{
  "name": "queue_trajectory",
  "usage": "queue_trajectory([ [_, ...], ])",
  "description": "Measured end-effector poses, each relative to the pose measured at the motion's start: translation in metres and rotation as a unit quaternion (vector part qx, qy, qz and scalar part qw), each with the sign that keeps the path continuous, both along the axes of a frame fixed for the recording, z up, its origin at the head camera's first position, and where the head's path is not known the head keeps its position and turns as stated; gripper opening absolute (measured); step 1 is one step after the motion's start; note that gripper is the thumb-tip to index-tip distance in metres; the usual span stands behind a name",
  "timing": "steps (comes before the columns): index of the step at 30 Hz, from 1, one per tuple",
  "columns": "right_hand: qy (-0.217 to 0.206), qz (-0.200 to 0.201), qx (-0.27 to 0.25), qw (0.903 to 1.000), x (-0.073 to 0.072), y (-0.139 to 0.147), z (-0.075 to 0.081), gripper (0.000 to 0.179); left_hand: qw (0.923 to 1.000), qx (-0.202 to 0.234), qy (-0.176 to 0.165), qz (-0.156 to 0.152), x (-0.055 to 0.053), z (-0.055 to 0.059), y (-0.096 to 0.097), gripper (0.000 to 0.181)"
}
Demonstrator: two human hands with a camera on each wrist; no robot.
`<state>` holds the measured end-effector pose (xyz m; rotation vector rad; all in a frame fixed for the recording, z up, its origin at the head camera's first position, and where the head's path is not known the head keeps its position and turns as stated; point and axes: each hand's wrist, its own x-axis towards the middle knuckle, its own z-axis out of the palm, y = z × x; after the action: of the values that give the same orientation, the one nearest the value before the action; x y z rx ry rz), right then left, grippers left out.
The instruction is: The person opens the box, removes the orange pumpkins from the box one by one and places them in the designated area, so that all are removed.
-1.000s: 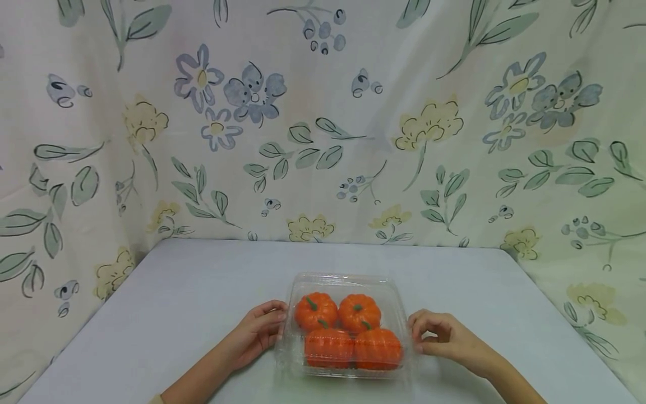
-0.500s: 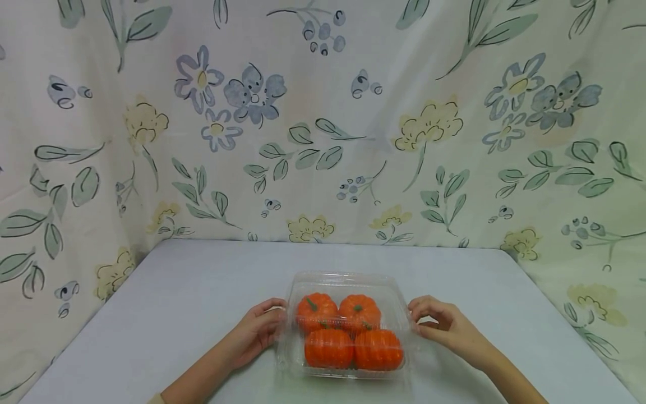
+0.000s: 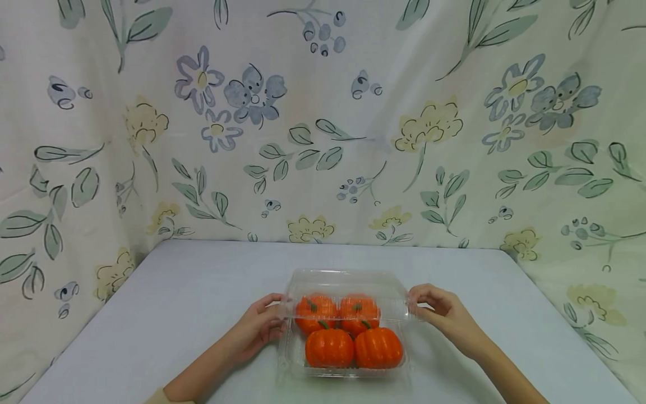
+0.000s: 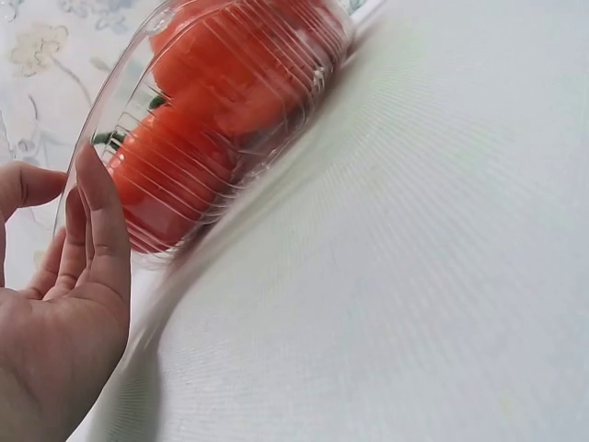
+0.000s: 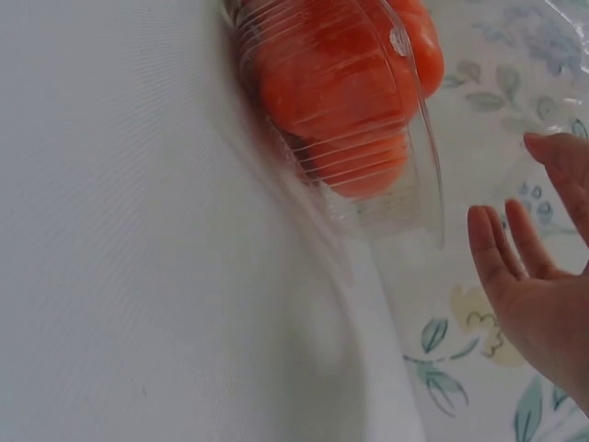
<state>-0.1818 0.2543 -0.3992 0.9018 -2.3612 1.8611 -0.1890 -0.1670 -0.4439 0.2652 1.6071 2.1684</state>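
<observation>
A clear plastic clamshell container (image 3: 348, 371) sits on the table in the head view, with several orange toy pumpkins (image 3: 329, 348) with green stems inside. Its clear lid (image 3: 348, 280) stands tilted up, the front edge raised above the back pumpkins. My right hand (image 3: 444, 314) pinches the lid's right front edge between thumb and fingers. On the other side my left hand (image 3: 257, 328) holds the container at its left edge; in the left wrist view its fingertips (image 4: 92, 175) lie along the clear rim. The lid shows only partly in the right wrist view.
A white table (image 3: 202, 275) extends around the container. Floral curtain fabric (image 3: 323, 140) hangs behind the table and along its sides.
The lid's front edge has risen and swung back, uncovering the front pumpkins. My right hand has moved up and away with it; my left hand has shifted slightly upward. The container's base has stayed put.
</observation>
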Motion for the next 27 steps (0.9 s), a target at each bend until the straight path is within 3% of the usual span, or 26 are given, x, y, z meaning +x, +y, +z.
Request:
queue_trajectory([
  [9,0.017,-0.029,-0.021,0.9992,-0.007,-0.006,0.005,0.012,0.9995,-0.019,0.02,0.016,-0.005,0.004,0.002,0.033],
  [18,0.025,-0.086,0.003,0.996,-0.013,-0.012,0.011,0.016,0.9983,-0.048,0.005,0.032,-0.012,0.007,0.003,0.049],
  [27,0.044,-0.085,-0.036,0.9948,-0.026,-0.014,0.011,0.013,0.9967,-0.068,0.014,0.041,-0.018,0.007,0.005,0.05],
])
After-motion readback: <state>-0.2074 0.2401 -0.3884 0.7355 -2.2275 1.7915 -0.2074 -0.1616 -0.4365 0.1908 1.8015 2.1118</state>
